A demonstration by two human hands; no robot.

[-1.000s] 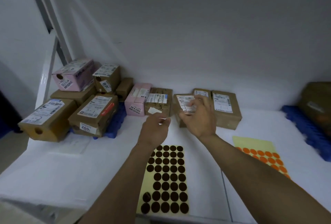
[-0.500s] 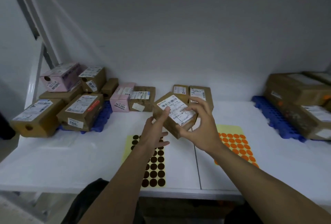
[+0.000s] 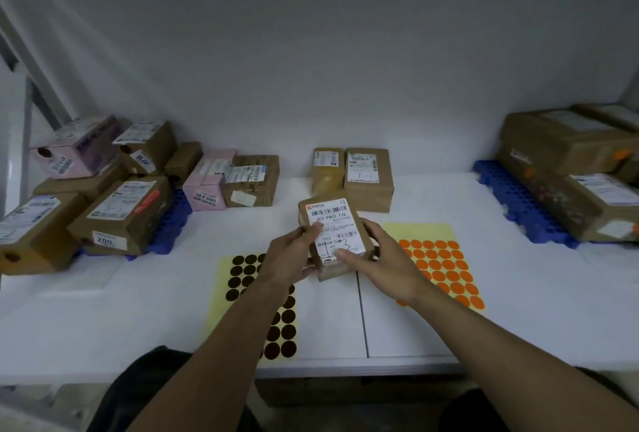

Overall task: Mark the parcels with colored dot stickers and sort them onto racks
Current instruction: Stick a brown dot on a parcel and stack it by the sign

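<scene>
A small brown parcel [image 3: 332, 224] with a white barcode label is held just above the white table, label facing up. My left hand [image 3: 288, 258] grips its left edge, thumb on the label. My right hand [image 3: 377, 258] grips its right side, with a finger lying across the label's lower part. Under my left forearm lies a yellow sheet of dark brown dot stickers [image 3: 249, 279]. To the right lies a yellow sheet of orange dot stickers [image 3: 441, 269]. Two brown parcels [image 3: 368, 179] rest against the back wall behind the held one.
At the left, brown and pink parcels [image 3: 121, 217] are piled on a blue plastic rack [image 3: 173, 220]. On the right, a second blue rack [image 3: 515, 203] carries larger brown parcels [image 3: 567, 151]. The white table [image 3: 518, 310] has a seam down its middle.
The parcel was lifted from the back row and brought closer, over the table between the two sticker sheets. Both hands now hold it with the label turned upright towards me.
</scene>
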